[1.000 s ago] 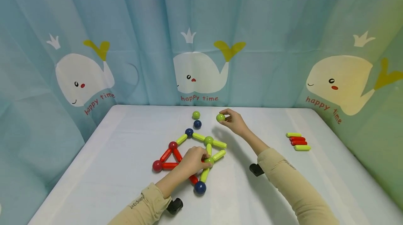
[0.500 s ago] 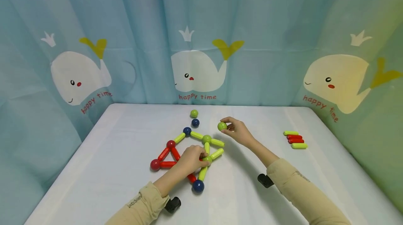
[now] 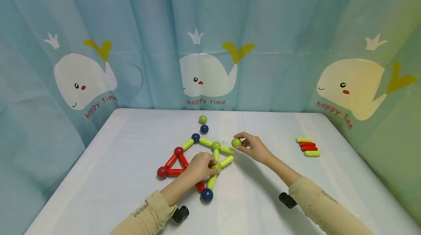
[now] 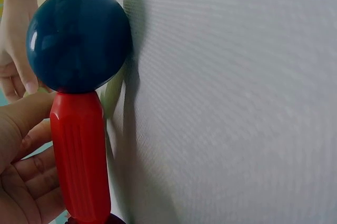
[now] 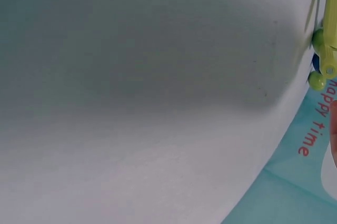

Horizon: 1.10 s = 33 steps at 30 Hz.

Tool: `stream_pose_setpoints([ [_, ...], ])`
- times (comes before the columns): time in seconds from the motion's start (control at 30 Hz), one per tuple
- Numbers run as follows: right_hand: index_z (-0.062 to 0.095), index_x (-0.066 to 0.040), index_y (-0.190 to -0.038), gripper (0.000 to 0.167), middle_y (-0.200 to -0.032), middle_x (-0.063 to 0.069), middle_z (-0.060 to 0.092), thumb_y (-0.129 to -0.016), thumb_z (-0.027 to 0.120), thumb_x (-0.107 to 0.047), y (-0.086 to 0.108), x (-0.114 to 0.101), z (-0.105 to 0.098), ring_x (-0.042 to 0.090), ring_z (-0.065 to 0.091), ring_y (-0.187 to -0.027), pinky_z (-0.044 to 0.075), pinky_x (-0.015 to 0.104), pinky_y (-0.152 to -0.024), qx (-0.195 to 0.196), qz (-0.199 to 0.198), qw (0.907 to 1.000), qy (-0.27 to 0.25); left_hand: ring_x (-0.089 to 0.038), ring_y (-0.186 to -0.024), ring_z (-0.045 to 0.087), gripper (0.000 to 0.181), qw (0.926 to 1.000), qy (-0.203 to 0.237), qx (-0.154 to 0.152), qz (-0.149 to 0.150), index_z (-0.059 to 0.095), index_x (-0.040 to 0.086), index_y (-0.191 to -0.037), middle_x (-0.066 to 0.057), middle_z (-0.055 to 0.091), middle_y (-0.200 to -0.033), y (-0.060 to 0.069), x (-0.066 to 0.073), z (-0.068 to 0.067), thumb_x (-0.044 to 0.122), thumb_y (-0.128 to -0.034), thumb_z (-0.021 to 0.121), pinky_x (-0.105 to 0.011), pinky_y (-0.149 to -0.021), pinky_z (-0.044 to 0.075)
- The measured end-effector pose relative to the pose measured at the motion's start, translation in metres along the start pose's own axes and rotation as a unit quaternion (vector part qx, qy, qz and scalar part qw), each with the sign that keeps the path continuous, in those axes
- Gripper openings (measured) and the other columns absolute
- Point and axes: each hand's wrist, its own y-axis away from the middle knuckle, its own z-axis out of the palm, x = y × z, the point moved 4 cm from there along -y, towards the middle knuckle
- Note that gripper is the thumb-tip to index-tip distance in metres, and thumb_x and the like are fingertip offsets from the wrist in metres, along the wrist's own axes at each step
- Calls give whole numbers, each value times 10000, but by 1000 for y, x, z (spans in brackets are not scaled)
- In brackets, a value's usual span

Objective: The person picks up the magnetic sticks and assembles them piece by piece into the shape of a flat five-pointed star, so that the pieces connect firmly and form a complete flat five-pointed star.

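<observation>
A flat frame of building-toy rods and balls lies mid-table. My left hand [image 3: 198, 167] reaches over it and pinches a green ball [image 3: 216, 169] at its right side. My right hand [image 3: 255, 149] holds another green ball [image 3: 236, 143] between thumb and fingers, just right of the frame and apart from it. Two yellow-green rods, an upper rod [image 3: 227, 149] and a lower rod [image 3: 226, 161], point right with free ends. In the left wrist view, a blue ball [image 4: 79, 40] joins a red rod [image 4: 80, 155] beside my left fingers. The left hand hides part of the frame.
A loose green ball [image 3: 203, 119] and a blue ball [image 3: 204, 129] lie behind the frame. Several red and yellow-green rods [image 3: 308, 148] are lined up at the right. A blue curtain [image 3: 276, 81] hangs behind the white table [image 3: 115, 162].
My right hand has brought its green ball toward me and slightly right, nearer the free rod ends. The left hand keeps its pinch on the frame's green ball.
</observation>
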Motion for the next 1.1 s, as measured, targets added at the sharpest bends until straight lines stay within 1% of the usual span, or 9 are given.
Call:
stream_pose_setpoints([
  [0.23, 561, 69, -1167, 344, -1111, 199, 638, -843, 656, 1, 16, 6, -2, 229, 643, -843, 535, 272, -729, -217, 114, 9996, 122, -66, -708, 524, 220, 10000, 22, -28, -7, 729, 67, -926, 9, 672, -813, -1, 2, 2, 208, -766, 779, -215, -665, 439],
  [0.37, 565, 68, -1158, 344, -1073, 181, 649, -836, 663, -1, 24, 8, 0, 193, 636, -815, 522, 241, -699, -434, 177, 9987, 210, -78, -733, 544, 239, 10000, 7, -48, -31, 729, 67, -949, 1, 678, -834, 0, 3, 3, 216, -768, 778, -223, -683, 453],
  [0.53, 576, 73, -1134, 331, -1030, 172, 660, -829, 673, -13, 25, 6, 6, 164, 627, -778, 511, 212, -667, -621, 170, 9975, 307, -85, -736, 543, 250, 10000, -39, -43, -65, 729, 69, -956, 4, 672, -828, 1, 3, 3, 221, -764, 782, -227, -686, 449],
  [0.63, 587, 68, -1108, 305, -1022, 176, 660, -826, 676, -9, 23, 6, 9, 150, 625, -766, 514, 203, -659, -639, 245, 9974, 221, -80, -727, 531, 242, 10000, -28, -30, -81, 728, 71, -948, 11, 666, -819, 1, 3, 2, 221, -765, 781, -220, -679, 440],
  [0.7, 590, 68, -1092, 288, -1025, 187, 656, -826, 676, -3, 22, 6, 11, 148, 631, -763, 516, 199, -654, -675, 270, 9973, 138, -76, -712, 525, 234, 10000, -14, -10, -37, 727, 66, -938, 10, 665, -808, 1, 3, 2, 214, -765, 781, -216, -667, 437],
  [0.77, 595, 64, -1070, 270, -1028, 196, 655, -820, 679, 5, 21, 6, 12, 163, 643, -763, 521, 200, -654, -712, 295, 9970, 32, -69, -702, 522, 231, 10000, 1, -14, -13, 727, 63, -936, 9, 668, -805, 2, 3, 1, 213, -767, 778, -209, -660, 436],
  [0.87, 600, 69, -1034, 248, -1009, 205, 660, -814, 688, -2, 20, 6, 15, 205, 657, -781, 533, 215, -663, -831, 218, 9963, 13, -69, -693, 524, 224, 10000, 21, -18, 47, 730, 56, -932, 2, 675, -801, 2, 2, 1, 203, -770, 775, -211, -653, 437],
  [1.0, 607, 70, -994, 228, -987, 205, 670, -807, 702, -20, 17, 8, 18, 270, 663, -836, 550, 239, -693, -978, 123, 9950, 145, -71, -691, 521, 217, 9999, -24, -38, 90, 731, 56, -931, 5, 676, -794, 3, 2, 0, 204, -777, 769, -214, -655, 432],
  [1.1, 615, 61, -978, 221, -983, 205, 674, -802, 710, -34, 14, 9, 18, 296, 665, -852, 557, 258, -705, -989, 38, 9947, 260, -74, -672, 502, 201, 9998, -172, 5, 61, 729, 65, -926, 17, 659, -766, 4, 4, -1, 208, -788, 760, -211, -635, 417],
])
